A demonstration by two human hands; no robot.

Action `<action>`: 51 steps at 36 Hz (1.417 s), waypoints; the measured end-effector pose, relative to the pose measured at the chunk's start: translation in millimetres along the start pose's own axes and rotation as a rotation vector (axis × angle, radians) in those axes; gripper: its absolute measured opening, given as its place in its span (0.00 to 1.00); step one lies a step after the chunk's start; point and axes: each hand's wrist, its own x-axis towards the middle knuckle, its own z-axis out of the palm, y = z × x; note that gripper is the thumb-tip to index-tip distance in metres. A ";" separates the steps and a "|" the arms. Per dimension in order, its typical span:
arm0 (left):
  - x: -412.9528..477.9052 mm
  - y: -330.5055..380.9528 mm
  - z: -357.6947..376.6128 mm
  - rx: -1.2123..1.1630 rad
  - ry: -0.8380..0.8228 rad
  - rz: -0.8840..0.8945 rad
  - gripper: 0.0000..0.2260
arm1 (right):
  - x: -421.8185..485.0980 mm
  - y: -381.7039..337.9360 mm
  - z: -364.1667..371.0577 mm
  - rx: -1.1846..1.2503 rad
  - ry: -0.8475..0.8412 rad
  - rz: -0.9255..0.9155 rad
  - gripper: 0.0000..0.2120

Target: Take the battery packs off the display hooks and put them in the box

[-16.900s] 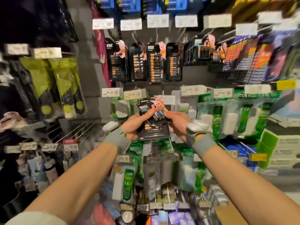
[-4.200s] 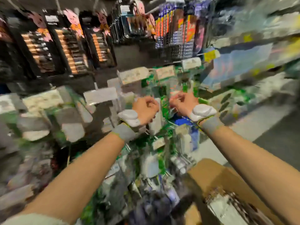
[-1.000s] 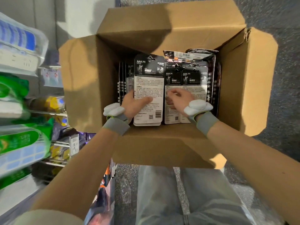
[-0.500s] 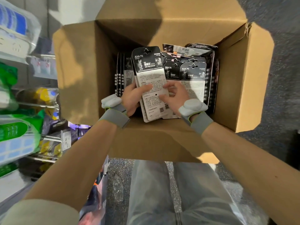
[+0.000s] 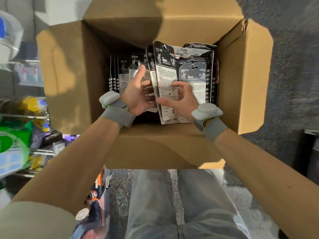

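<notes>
An open cardboard box stands on the floor below me. Battery packs stand upright in it, backs toward me: a row of AA packs on the left and AAA packs on the right. Between them I hold a small fanned stack of AAA battery packs, tilted with its lower end toward the near wall. My left hand grips the stack's left edge, thumb raised. My right hand pinches the front pack between thumb and curled fingers. Both wrists wear grey bands.
Display shelves with green and blue packaged goods run along the left. My legs in grey trousers are under the box's near flap. Dark speckled floor lies to the right of the box.
Both hands have carried the held stack from the display down into the box. In the last half second the stack fanned apart and my right hand moved onto the front pack.
</notes>
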 end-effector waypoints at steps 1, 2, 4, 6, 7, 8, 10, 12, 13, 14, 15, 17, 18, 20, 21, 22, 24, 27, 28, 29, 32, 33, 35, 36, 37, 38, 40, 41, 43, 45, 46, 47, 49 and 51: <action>2.4 -2.1 2.0 -0.004 0.024 -0.006 0.31 | -1.5 0.8 -2.3 0.006 0.007 0.004 0.35; 3.8 -2.1 1.2 -0.002 0.039 -0.009 0.31 | -2.2 -1.0 -2.4 0.005 0.011 0.000 0.36; 8.6 -4.4 3.8 0.006 0.044 -0.032 0.31 | -2.8 0.1 -6.9 0.009 0.006 0.019 0.37; 11.4 -5.6 4.3 -0.008 0.042 -0.057 0.33 | -3.4 0.0 -8.6 0.029 -0.010 0.057 0.36; 12.5 -6.5 4.7 -0.020 0.037 -0.070 0.34 | -3.2 0.6 -9.2 0.045 -0.013 0.074 0.37; 12.9 -7.1 5.4 -0.032 0.026 -0.078 0.35 | -2.8 1.3 -9.8 0.058 -0.012 0.083 0.37; 13.9 -9.1 6.8 -0.040 0.004 -0.081 0.36 | -1.6 3.3 -12.1 0.084 -0.016 0.115 0.38; 15.4 -10.8 7.4 -0.016 -0.004 -0.079 0.34 | -0.2 3.8 -14.3 0.126 -0.040 0.147 0.37; 15.8 -11.8 7.8 -0.003 -0.006 -0.079 0.33 | 0.7 6.0 -15.1 0.132 -0.042 0.155 0.36; 15.7 -11.7 8.0 0.015 -0.006 -0.078 0.31 | 1.9 8.2 -16.3 0.135 -0.037 0.154 0.35; 15.9 -11.6 8.0 0.038 -0.005 -0.075 0.28 | 2.5 8.7 -17.1 0.138 -0.030 0.159 0.33; 15.7 -10.9 8.1 0.095 -0.007 -0.060 0.24 | 2.4 9.6 -18.0 0.163 -0.038 0.181 0.30; 15.9 -10.6 8.1 0.130 0.004 -0.048 0.22 | 2.7 9.4 -17.7 0.184 -0.052 0.198 0.28; 18.0 -10.9 9.6 0.213 0.042 -0.026 0.19 | 2.1 7.3 -15.5 0.258 -0.064 0.234 0.30; 19.6 -11.1 11.0 0.243 0.073 -0.015 0.18 | 1.8 6.0 -13.9 0.287 -0.070 0.246 0.32; 21.5 -12.2 11.9 0.254 0.104 -0.010 0.17 | 2.6 5.7 -12.7 0.304 -0.082 0.254 0.34; 24.8 -13.0 14.1 0.247 0.160 -0.003 0.15 | 3.5 5.4 -11.7 0.345 -0.117 0.256 0.35; 29.2 -13.4 15.4 0.217 0.143 -0.022 0.14 | 1.7 2.2 -12.9 0.457 -0.171 0.280 0.32; 30.1 -13.1 16.7 0.200 0.119 -0.030 0.14 | 1.4 2.7 -14.1 0.490 -0.188 0.281 0.32; 30.4 -12.3 17.1 0.176 0.104 -0.034 0.13 | 2.0 2.8 -14.3 0.508 -0.198 0.284 0.32; 31.7 -9.7 17.0 0.078 0.119 -0.021 0.13 | 5.7 0.6 -15.2 0.486 -0.197 0.329 0.31; 32.4 -9.3 16.0 0.062 0.137 -0.018 0.14 | 7.3 -0.2 -16.7 0.445 -0.189 0.342 0.31; 31.9 -9.0 10.0 0.067 0.157 -0.029 0.15 | 11.8 1.1 -18.7 0.314 -0.168 0.321 0.32; 31.8 -8.7 7.3 0.074 0.154 -0.042 0.14 | 12.6 1.3 -20.1 0.254 -0.164 0.298 0.30; 31.2 -9.4 5.1 0.081 0.150 -0.054 0.13 | 12.5 2.3 -20.8 0.218 -0.162 0.282 0.26; 30.5 -8.6 4.2 0.083 0.148 -0.061 0.12 | 13.4 3.3 -21.7 0.192 -0.159 0.269 0.23; 30.6 -9.1 3.2 0.065 0.163 -0.062 0.10 | 13.8 5.1 -22.9 0.149 -0.134 0.229 0.20; 30.8 -9.3 2.8 0.055 0.172 -0.057 0.09 | 14.0 4.7 -23.2 0.125 -0.119 0.198 0.19; 30.7 -10.1 1.8 0.037 0.172 -0.045 0.07 | 14.8 5.4 -23.8 0.071 -0.078 0.140 0.18; 29.0 -10.1 0.3 0.045 0.156 -0.031 0.07 | 17.8 7.5 -24.8 0.033 -0.042 0.117 0.21; 27.8 -10.3 -0.1 0.054 0.139 -0.023 0.08 | 17.9 9.3 -25.8 0.032 -0.031 0.116 0.22; 27.0 -10.0 -0.6 0.063 0.123 -0.012 0.10 | 18.8 11.6 -26.5 0.034 -0.026 0.120 0.23; 27.3 -9.8 -0.3 0.074 0.120 0.007 0.14 | 18.0 14.5 -28.2 0.025 -0.028 0.127 0.22; 28.9 -9.3 0.5 0.127 0.158 0.028 0.14 | 17.8 17.7 -29.2 0.023 -0.020 0.130 0.19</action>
